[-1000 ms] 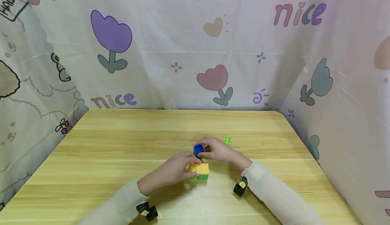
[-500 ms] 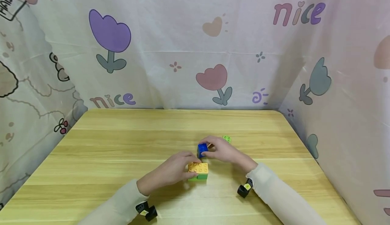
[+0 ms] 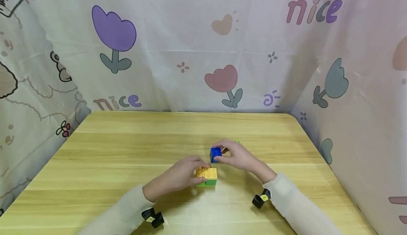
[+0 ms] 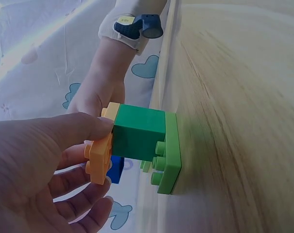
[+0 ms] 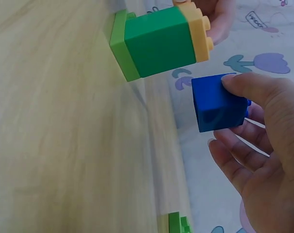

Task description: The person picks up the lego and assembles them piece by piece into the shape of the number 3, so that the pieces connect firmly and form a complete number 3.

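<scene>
Head view: 2 hands at work over the wooden table (image 3: 127,150). The left hand (image 3: 178,175) holds the yellow block (image 3: 206,173), which tops a stack with a green block (image 3: 211,182) under its right end. The yellow block's long axis runs left to right. The right hand (image 3: 238,156) holds the blue block (image 3: 215,152) on the far side of the stack, slightly right of its middle and apart from it. The stack's right end is therefore nearer to the blue block than its left end; judged the governing relation. 1 loose light green block (image 3: 237,141) lies farther off, mostly hidden behind the right hand.

Left wrist view: narrow grip, thumb against the yellow block. The green block stands between it and a light green base (image 4: 172,155), whose bare studs face a gap beside the green block. The blue block shows beyond, partly covered.

Right wrist view: narrow grip, blue block pinched between thumb and fingers. Studs point away from the table; no clear long axis, the block being near cubic. It appears off the table and near the stack, not touching. Exact height relative to the stack: cannot tell.
</scene>
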A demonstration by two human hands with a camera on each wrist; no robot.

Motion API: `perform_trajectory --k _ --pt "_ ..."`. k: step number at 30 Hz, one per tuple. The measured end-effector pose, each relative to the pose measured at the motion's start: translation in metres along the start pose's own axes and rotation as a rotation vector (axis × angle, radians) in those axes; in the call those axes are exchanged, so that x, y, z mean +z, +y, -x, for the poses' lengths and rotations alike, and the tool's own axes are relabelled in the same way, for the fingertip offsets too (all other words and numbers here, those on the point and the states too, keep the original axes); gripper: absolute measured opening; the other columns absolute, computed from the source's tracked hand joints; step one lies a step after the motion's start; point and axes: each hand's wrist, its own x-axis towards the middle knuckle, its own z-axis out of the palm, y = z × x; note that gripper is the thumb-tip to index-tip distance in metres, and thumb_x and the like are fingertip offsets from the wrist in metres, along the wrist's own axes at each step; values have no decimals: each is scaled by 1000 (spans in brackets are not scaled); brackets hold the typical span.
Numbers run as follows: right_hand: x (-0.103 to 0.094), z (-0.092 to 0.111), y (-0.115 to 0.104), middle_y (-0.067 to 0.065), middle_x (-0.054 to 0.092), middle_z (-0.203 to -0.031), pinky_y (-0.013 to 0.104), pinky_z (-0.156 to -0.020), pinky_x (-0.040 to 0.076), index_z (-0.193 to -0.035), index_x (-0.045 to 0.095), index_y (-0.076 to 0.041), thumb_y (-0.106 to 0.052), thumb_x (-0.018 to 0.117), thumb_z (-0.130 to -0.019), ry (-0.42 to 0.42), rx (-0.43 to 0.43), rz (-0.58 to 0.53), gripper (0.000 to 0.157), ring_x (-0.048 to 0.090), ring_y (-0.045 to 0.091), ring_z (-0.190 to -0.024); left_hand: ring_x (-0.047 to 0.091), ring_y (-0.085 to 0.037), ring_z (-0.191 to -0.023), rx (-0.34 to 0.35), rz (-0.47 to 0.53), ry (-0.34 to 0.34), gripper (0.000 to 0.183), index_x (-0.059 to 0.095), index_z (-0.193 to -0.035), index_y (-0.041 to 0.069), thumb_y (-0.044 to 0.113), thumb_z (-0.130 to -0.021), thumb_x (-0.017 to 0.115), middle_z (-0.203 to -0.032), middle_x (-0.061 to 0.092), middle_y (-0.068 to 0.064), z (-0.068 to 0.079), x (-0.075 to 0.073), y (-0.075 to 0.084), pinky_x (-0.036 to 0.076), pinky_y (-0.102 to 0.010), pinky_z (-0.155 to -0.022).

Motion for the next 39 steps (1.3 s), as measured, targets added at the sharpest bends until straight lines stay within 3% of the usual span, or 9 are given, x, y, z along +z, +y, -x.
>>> perform_trajectory --k 24,39 --pt "-8 22 -17 -6 61 -112 43 -81 54 -123 62 -15 -29 71 -92 52 -67 -42 36 59 10 -95 59 -13 -97 -12 2 3 35 70 -117 13 29 -86 77 -110 64 1 -2 0 2 51 -33 -84" --pt "-2 28 -29 -8 62 -109 43 -80 55 -122 62 -16 -30 71 -91 17 -74 -90 34 59 10 -95 60 -13 -98 17 -3 10 35 70 -117 12 27 -87 77 -109 65 1 -1 -1 2 52 -33 -85"
